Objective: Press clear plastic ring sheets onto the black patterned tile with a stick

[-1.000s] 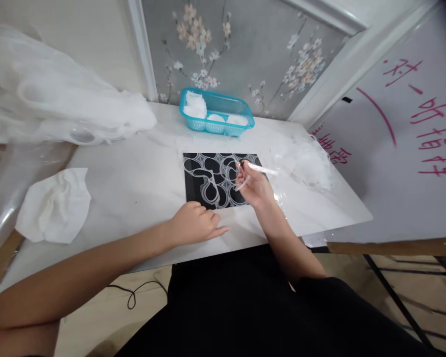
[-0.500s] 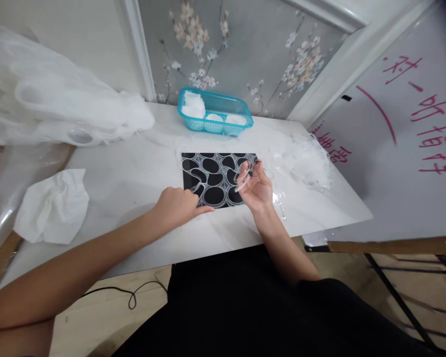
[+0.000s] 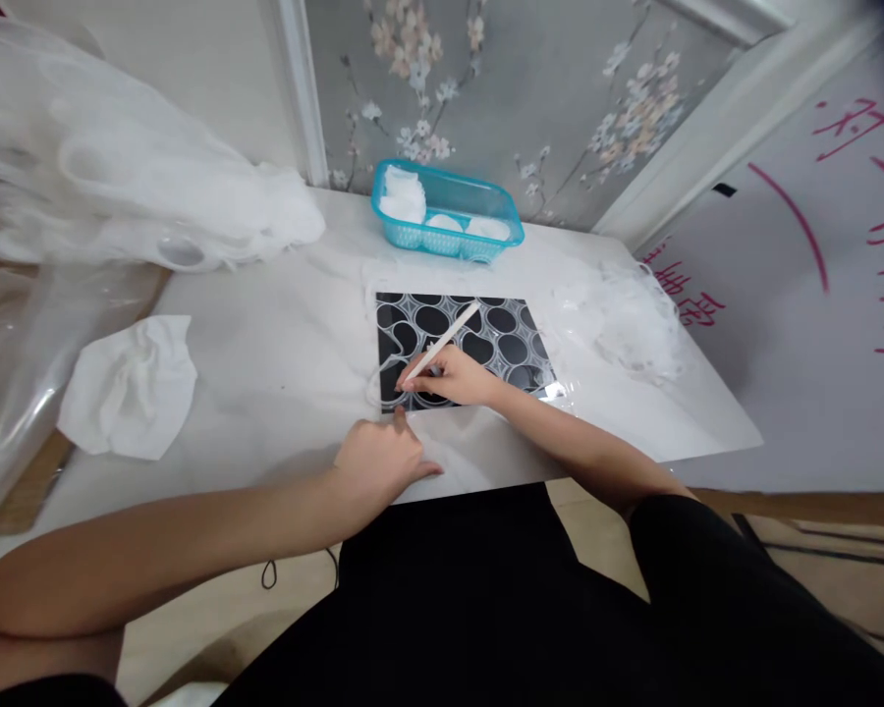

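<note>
My right hand is closed in a pen grip on a slim white pen-like stick. The stick slants up and to the right, its lower end near the front left corner of a black sheet patterned with grey-outlined ovals and curved shapes. My left hand is just in front of that corner, forefinger stretched to the sheet's edge and thumb apart, holding nothing. Its other fingers are curled and partly hidden. A thin clear curved strip sticks out past the sheet's left edge.
A blue basket with white round pads stands at the back. To the right lies a heap of clear scraps. A crumpled white cloth and a large bundle of white translucent material are at left. A whiteboard borders the right side.
My right hand has gone from the sheet's right part, where it was palm up with clear loops at its fingers, to the front left corner. My left hand has slid back toward me.
</note>
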{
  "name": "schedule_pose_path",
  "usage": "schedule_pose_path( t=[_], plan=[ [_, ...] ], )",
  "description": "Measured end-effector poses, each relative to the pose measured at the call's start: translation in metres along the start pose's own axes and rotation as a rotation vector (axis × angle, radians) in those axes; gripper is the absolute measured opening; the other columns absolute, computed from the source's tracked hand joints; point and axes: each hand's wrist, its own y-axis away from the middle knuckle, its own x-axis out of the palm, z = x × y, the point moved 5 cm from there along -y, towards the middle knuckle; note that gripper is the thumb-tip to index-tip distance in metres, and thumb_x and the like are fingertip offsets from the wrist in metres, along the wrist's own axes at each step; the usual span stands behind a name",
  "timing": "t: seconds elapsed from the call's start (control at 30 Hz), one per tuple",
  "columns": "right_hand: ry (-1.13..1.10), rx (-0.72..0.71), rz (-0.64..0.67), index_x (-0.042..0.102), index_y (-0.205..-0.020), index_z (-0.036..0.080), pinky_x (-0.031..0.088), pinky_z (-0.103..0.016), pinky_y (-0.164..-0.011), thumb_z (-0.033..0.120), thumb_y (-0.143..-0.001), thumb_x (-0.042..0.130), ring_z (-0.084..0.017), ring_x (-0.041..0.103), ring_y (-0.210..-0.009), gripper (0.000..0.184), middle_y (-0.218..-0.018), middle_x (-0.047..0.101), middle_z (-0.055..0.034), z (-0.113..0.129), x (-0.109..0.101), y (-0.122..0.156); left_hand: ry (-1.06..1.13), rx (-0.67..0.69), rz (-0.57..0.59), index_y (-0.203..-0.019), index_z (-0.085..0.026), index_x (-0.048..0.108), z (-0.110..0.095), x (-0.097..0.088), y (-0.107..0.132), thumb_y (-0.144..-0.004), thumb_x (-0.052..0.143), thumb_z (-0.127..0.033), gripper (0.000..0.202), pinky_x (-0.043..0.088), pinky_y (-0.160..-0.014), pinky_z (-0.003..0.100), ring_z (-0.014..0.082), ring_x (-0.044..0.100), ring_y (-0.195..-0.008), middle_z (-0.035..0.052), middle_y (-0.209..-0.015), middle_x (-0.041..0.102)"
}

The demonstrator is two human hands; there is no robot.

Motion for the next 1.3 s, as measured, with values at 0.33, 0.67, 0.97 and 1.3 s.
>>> schedule_pose_path(
  t=[0.33, 0.67, 0.97, 1.3],
  plan=[
    [0.038, -0.014, 0.044, 0.071, -0.088, 0.015, 0.051, -0.027, -0.070, 0.026, -0.082, 0.064, -0.017, 0.067, -0.077, 0.015, -0.083, 0.073, -0.0048, -0.008, 0.008, -0.002, 0.042, -0.025, 0.029, -0.105, 0.000, 0.067, 0.001, -0.004, 0.000, -0.083, 0.046, -0.065, 0.072, 0.034, -0.046, 0.031, 0.0281, 0.063, -0.053, 0.0163, -0.062, 0.065],
    [0.398, -0.309, 0.038, 0.069, -0.102, 0.024, 0.050, -0.032, -0.080, 0.029, -0.094, 0.043, -0.018, 0.066, -0.091, 0.027, -0.104, 0.072, -0.0053, -0.005, 0.019, 0.019, 0.085, 0.015, -0.003, -0.081, -0.011, 0.073, 0.011, -0.002, -0.008, -0.080, 0.041, -0.073, 0.069, 0.038, -0.054, 0.030, 0.0264, 0.063, -0.062, 0.0143, -0.063, 0.065],
    [0.317, -0.415, -0.716, 0.068, -0.094, 0.024, 0.049, -0.032, -0.080, 0.034, -0.092, 0.048, -0.015, 0.062, -0.084, 0.023, -0.086, 0.069, -0.0031, 0.019, -0.070, -0.023, 0.141, 0.062, 0.050, -0.074, -0.012, 0.071, 0.021, -0.005, -0.012, -0.082, 0.034, -0.074, 0.073, 0.039, -0.056, 0.033, 0.0284, 0.062, -0.061, 0.0144, -0.061, 0.064],
    [-0.823, -0.359, -1.409, 0.065, -0.078, 0.019, 0.051, -0.021, -0.071, 0.021, -0.078, 0.066, -0.007, 0.063, -0.074, 0.003, -0.078, 0.068, 0.0033, 0.019, -0.216, 0.044, 0.061, -0.060, 0.141, -0.113, -0.016, 0.064, 0.045, -0.022, -0.038, -0.088, 0.035, -0.062, 0.060, 0.049, -0.064, 0.041, 0.0355, 0.068, -0.080, 0.0143, -0.082, 0.072]
  ],
)
